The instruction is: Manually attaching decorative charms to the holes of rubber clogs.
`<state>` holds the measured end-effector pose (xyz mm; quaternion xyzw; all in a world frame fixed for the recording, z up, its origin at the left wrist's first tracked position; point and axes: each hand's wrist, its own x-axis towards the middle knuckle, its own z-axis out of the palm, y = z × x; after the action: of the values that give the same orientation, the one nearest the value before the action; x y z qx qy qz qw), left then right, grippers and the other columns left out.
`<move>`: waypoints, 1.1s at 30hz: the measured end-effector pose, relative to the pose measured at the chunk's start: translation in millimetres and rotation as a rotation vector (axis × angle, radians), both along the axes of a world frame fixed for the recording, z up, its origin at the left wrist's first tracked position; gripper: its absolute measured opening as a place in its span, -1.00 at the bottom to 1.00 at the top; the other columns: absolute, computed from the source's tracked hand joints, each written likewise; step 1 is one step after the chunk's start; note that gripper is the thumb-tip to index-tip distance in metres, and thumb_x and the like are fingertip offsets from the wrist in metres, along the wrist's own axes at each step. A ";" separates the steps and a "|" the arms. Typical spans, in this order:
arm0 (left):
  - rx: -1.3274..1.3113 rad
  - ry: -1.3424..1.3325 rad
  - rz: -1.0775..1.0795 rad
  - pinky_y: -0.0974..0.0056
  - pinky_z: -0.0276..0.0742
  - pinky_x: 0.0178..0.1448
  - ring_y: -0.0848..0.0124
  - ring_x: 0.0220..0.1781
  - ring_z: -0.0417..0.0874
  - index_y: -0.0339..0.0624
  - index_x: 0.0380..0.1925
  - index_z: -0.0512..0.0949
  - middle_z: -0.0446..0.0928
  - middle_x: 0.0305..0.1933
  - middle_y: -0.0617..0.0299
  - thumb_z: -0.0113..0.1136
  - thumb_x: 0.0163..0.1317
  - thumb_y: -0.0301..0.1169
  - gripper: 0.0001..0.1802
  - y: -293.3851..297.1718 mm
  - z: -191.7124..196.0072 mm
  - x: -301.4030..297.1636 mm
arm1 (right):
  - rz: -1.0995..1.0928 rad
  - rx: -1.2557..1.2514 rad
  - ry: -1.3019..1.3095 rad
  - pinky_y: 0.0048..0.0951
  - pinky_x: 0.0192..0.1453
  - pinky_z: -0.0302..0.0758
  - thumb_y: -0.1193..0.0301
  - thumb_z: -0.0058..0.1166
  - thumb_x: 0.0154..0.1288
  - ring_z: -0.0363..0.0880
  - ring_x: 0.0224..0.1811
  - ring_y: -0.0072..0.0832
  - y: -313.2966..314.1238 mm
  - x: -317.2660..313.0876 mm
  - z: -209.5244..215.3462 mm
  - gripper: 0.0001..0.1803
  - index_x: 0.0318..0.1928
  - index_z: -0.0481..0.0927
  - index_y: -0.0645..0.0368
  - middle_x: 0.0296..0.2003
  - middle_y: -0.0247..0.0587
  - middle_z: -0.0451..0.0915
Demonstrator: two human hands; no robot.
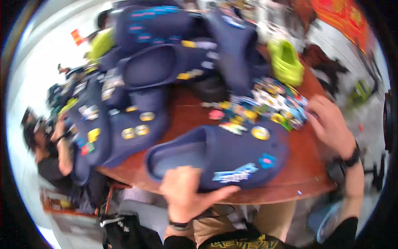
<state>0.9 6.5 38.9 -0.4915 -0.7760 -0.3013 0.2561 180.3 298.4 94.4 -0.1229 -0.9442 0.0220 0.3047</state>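
Note:
A large dark blue clog [244,155] lies sideways on the table in front of me, its toe to the right. It carries a round yellow-and-white charm [260,133], a blue flower charm with a pink middle [266,161] and a light blue banner-shaped charm [235,174]. My left hand [182,191] grips the clog's near edge by the heel opening, thumb stretched along its side. At the right edge of a heap of small colourful shoe charms [269,101] is my right hand [331,124]. Its fingers are bent and blurred; whether they hold a charm is not visible.
More dark blue clogs with charms [137,124] crowd the left and back of the reddish-brown table [186,108]. A lime-green clog [286,62] stands behind the heap. Another person [52,149] sits at the far left. A blue bin [325,220] is below on the right.

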 end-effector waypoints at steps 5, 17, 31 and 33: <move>0.208 0.032 -0.165 0.25 0.26 -0.49 0.30 -0.60 0.43 -0.14 -0.50 0.46 0.37 -0.59 0.26 0.58 -0.35 0.06 -0.37 12.2 1.7 -8.6 | 0.245 -0.436 0.011 -0.37 -0.15 0.43 0.59 0.11 0.15 0.52 -0.29 -0.29 -34.4 -5.7 -4.5 -0.96 -0.35 0.53 0.28 -0.40 -0.15 0.53; 0.322 0.067 -0.253 0.23 0.28 -0.50 0.28 -0.60 0.42 -0.08 -0.56 0.40 0.33 -0.61 0.24 0.48 -0.20 0.10 -0.43 20.8 -1.0 -6.9 | 0.210 -0.650 -0.056 -0.44 -0.12 0.43 0.51 0.10 0.20 0.55 -0.29 -0.50 -50.2 -22.2 -5.4 -0.91 -0.44 0.55 0.23 -0.41 -0.27 0.61; 0.115 -0.037 -0.134 0.13 0.32 -0.39 0.09 -0.46 0.44 -0.27 -0.39 0.43 0.40 -0.52 0.10 0.66 -0.53 -0.06 -0.25 10.4 -2.1 -1.8 | 0.409 -1.003 -0.206 -0.50 0.07 0.40 0.32 0.19 0.27 0.48 0.01 -0.57 -26.5 -29.8 -2.0 -0.82 -0.24 0.63 0.16 -0.05 -0.21 0.52; 0.100 -0.041 -0.128 0.13 0.33 -0.38 0.09 -0.45 0.45 -0.29 -0.35 0.44 0.41 -0.50 0.09 0.66 -0.54 -0.06 -0.21 7.2 -3.8 -0.9 | 0.430 -0.839 -0.277 -0.42 0.14 0.37 0.29 0.20 0.26 0.44 0.08 -0.44 -32.2 -31.2 1.3 -0.80 -0.25 0.60 0.16 0.06 -0.12 0.43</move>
<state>-0.1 13.6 35.1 -0.5205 -0.7319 -0.3655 0.2448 149.0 266.2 95.7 -0.0390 -0.8896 0.4462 0.0890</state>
